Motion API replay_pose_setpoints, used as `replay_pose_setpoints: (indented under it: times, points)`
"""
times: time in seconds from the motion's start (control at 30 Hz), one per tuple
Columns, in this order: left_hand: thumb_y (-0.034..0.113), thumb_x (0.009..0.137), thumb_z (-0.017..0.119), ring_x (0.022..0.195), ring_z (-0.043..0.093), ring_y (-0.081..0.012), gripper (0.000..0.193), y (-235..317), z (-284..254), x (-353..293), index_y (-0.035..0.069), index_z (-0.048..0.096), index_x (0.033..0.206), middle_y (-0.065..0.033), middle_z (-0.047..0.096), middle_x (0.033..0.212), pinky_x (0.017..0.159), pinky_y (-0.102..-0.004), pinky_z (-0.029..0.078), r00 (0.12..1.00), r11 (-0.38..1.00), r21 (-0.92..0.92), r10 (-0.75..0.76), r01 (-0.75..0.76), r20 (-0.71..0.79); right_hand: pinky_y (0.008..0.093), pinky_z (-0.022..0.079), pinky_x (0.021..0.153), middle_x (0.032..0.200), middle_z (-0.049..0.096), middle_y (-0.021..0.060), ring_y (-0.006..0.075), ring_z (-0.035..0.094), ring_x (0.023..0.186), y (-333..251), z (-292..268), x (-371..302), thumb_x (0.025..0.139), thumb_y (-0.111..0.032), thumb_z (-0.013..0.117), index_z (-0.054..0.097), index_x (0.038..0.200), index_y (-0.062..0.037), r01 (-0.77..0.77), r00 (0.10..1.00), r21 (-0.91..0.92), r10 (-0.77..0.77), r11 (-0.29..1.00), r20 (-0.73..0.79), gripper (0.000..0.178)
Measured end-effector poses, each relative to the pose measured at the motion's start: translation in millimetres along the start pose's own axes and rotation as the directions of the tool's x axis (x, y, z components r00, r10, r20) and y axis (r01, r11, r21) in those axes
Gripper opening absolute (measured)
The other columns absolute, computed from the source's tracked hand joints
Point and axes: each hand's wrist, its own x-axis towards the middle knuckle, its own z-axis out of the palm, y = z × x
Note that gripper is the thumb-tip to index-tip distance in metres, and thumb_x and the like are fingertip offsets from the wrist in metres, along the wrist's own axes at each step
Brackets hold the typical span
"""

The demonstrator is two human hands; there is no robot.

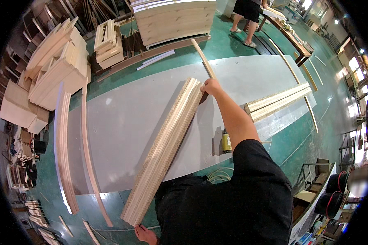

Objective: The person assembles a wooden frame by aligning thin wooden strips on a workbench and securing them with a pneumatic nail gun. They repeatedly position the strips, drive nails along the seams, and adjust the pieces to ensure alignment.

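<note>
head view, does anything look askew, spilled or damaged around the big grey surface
Nothing stands out as spilled or damaged. The board bundle slants over the grey surface, but the left hand and right hand are at its ends, so the angle looks like ordinary handling.

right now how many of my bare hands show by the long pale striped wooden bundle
2: right hand at the far end of the bundle, left hand at its near end.

Stacked wood panels (176,26) and a workbench (303,52) show a woodworking workshop
</note>
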Motion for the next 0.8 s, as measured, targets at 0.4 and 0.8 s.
replay_pose_setpoints:
  times: [0.4,0.8]
  points:
    - [0.015,0.105,0.064,0.109,0.062,-0.0223,0.025,-47,47,-20,-0.003,0.063,0.121,-0.0133,0.063,0.121,0.092,-0.0352,0.053,0.912,0.749,-0.597,-0.404,0.288,-0.066,0.0384,0.055,0.069,0.088,0.073,0.0073,0.0184,0.068,0.082,17,9,25,0.076,-0.027,0.089,0.074,0.098,-0.0011,0.061,0.986,0.021,-0.064,0.998,0.154,0.037]
    - [0.015,0.101,0.068,0.101,0.061,-0.0199,0.036,-23,16,27,-0.001,0.054,0.130,-0.0072,0.062,0.118,0.087,-0.0359,0.053,0.673,0.113,-0.928,-0.720,0.355,0.169,0.0402,0.057,0.084,0.109,0.073,0.0120,0.0267,0.069,0.099,48,49,126,0.082,-0.024,0.083,0.068,0.128,-0.0045,0.281,0.941,-0.062,-0.262,0.958,0.216,0.052]
